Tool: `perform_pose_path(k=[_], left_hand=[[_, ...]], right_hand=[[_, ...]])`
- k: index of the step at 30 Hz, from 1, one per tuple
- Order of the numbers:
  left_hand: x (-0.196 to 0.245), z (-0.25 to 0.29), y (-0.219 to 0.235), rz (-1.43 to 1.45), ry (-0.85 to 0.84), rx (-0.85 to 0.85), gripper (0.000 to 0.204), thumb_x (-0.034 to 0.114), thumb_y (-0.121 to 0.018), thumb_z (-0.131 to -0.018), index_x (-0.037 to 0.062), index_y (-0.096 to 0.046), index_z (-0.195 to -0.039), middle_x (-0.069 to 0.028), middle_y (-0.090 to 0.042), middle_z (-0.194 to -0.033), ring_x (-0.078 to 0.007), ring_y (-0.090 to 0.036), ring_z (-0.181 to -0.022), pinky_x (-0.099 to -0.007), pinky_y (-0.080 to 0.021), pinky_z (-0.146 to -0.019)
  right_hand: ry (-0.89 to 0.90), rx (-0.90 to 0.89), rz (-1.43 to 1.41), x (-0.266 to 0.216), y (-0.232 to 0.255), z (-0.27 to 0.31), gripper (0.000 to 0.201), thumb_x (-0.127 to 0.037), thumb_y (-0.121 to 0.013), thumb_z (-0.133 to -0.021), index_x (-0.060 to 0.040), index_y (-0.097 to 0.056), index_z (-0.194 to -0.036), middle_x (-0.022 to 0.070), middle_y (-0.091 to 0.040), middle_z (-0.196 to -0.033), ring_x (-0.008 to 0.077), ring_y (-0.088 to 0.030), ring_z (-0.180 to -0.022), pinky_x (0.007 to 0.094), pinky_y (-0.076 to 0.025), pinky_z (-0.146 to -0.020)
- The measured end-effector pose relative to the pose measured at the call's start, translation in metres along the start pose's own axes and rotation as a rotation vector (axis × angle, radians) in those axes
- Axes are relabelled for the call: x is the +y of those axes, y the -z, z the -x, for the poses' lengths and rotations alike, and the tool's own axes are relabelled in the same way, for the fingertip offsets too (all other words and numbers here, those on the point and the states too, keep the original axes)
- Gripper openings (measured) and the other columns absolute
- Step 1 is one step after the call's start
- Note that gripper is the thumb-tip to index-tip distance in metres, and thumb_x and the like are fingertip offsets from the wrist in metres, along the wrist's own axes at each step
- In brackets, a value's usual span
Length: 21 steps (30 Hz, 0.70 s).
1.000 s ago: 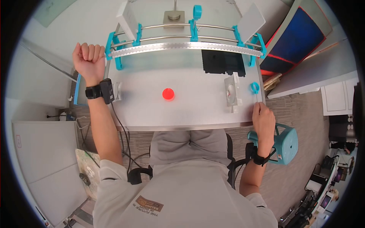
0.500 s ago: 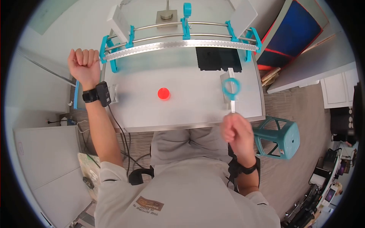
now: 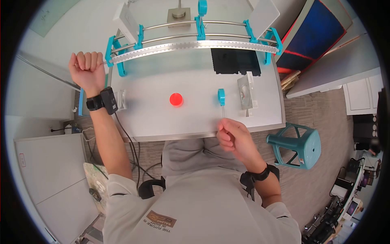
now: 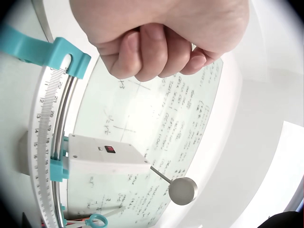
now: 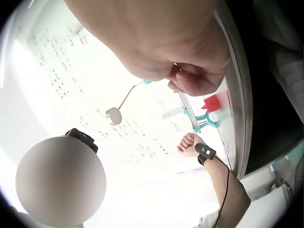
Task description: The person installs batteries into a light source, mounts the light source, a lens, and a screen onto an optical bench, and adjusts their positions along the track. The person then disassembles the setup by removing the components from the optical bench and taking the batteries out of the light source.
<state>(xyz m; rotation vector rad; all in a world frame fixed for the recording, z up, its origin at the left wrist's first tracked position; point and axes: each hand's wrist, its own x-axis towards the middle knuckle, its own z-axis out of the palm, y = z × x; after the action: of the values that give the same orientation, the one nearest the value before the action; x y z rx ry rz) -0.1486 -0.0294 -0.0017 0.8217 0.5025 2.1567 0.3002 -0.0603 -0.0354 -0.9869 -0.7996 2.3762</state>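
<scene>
My right hand (image 3: 237, 138) pinches the thin rod of a teal ring (image 3: 221, 96), held upright over the table's front edge. The ring is turned partly side-on; in the right wrist view the curled fingers hide most of the rod. My left hand (image 3: 87, 71) is a fist with fingers curled in, beside the left end bracket of an optical bench (image 3: 195, 45). Nothing shows in that fist (image 4: 161, 52) in the left wrist view. A red round piece (image 3: 176, 99) sits mid-table, left of the ring. Right of the ring stands a clear plastic holder (image 3: 245, 93).
The bench carries a white box (image 3: 126, 23), a second teal ring (image 3: 202, 8) and a white panel (image 3: 265, 19). Behind its right half lies a black sheet (image 3: 235, 62). A clear piece (image 3: 121, 99) lies by the left wrist, and a green stool (image 3: 298, 146) stands right of the table.
My right hand has carried the teal ring from the table's right edge leftward, past the clear holder, turning it more side-on. My left hand stays a fist by the bench end.
</scene>
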Motion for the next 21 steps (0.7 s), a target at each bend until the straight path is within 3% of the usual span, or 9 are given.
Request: perform_pose_path(k=[21], left_hand=[[-0.0005,-0.0006,0.0021,0.0,0.016,-0.026,0.047,0.024,-0.048,-0.103,0.0161,-0.028,-0.062,0.0048,-0.02,-0.054,-0.011,-0.017,-0.052,-0.0313,-0.02,-0.057]], right_hand=[[-0.09,-0.052,-0.07,-0.0015,-0.0052,-0.0032,0.028,-0.032,-0.049,-0.11,-0.0078,-0.059,-0.099,-0.0058,-0.042,-0.072,0.004,-0.033,-0.059,0.0212,-0.024,-0.049]])
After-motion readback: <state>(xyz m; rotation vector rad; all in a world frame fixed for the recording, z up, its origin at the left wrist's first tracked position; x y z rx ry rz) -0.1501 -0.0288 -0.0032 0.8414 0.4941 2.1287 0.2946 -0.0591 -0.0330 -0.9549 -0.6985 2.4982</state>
